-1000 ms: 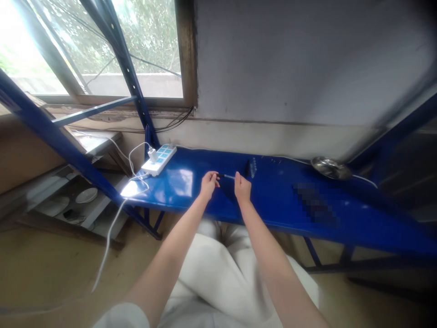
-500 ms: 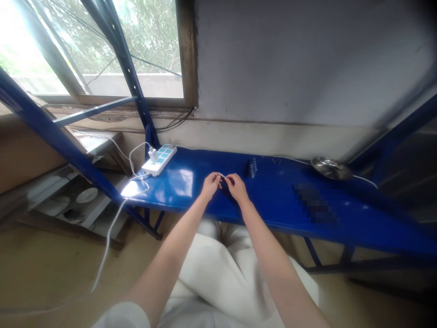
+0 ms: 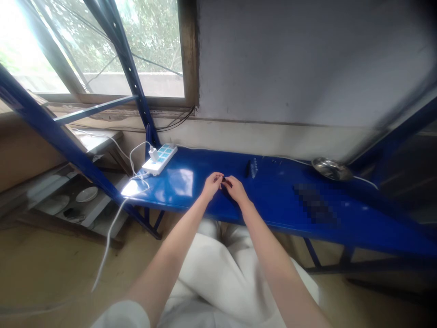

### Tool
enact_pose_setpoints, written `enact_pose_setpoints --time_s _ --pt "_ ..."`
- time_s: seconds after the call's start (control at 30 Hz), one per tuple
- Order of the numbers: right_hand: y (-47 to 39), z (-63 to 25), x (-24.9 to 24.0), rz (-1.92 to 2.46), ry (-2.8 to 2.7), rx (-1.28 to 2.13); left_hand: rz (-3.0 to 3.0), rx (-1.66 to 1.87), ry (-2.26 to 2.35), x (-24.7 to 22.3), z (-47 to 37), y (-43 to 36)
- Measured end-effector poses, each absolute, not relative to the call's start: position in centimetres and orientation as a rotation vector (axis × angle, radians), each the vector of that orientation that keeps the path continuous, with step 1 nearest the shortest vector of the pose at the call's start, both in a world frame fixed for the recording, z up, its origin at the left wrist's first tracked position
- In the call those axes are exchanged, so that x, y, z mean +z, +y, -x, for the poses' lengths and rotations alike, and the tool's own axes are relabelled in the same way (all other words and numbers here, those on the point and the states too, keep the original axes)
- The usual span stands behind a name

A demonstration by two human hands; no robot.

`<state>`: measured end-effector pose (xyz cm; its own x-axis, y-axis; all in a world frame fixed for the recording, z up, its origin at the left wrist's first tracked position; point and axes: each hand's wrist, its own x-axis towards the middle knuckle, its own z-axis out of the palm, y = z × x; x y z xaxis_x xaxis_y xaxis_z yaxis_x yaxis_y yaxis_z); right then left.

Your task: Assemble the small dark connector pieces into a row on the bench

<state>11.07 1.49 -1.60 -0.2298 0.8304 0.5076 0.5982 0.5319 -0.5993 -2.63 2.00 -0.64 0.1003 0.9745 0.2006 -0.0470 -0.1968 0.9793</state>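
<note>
My left hand (image 3: 213,184) and my right hand (image 3: 235,187) meet just above the blue tabletop (image 3: 205,159). The fingers of both are pinched closed, tips nearly touching. Something small and dark shows between the fingertips, too tiny to name. Beyond my right hand stands a row of small clear pieces (image 3: 253,168) beside a dark narrow object (image 3: 247,168). A few tiny bits (image 3: 277,162) lie farther back on the table, near the wall.
At the left end lies a white power strip (image 3: 160,160) with a plug and white cable (image 3: 111,228) hanging off the edge. On the right are a shiny metal bowl (image 3: 331,169) and a blurred dark object (image 3: 316,203). A blue upright (image 3: 128,64) rises at left.
My fingertips have drawn closer together. A pale sliver that showed between them is no longer visible; the right fingers have curled in slightly. The objects on the table stay put.
</note>
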Motion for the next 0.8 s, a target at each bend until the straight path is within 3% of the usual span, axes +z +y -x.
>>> enact_pose_setpoints --time_s 0.2,0.5,0.8 --pt "1.2 -10.9 -1.4 1.2 -1.907 0.311 -1.327 1.295 0.997 -0.7 2.6 2.1" --pt "1.0 -11.9 -0.6 1.676 -1.491 0.086 -1.261 1.325 1.031 -0.5 2.6 1.9" --pt "0.9 -14.2 -0.2 2.047 -1.288 0.174 -1.241 1.309 1.04 -0.3 2.6 1.8"
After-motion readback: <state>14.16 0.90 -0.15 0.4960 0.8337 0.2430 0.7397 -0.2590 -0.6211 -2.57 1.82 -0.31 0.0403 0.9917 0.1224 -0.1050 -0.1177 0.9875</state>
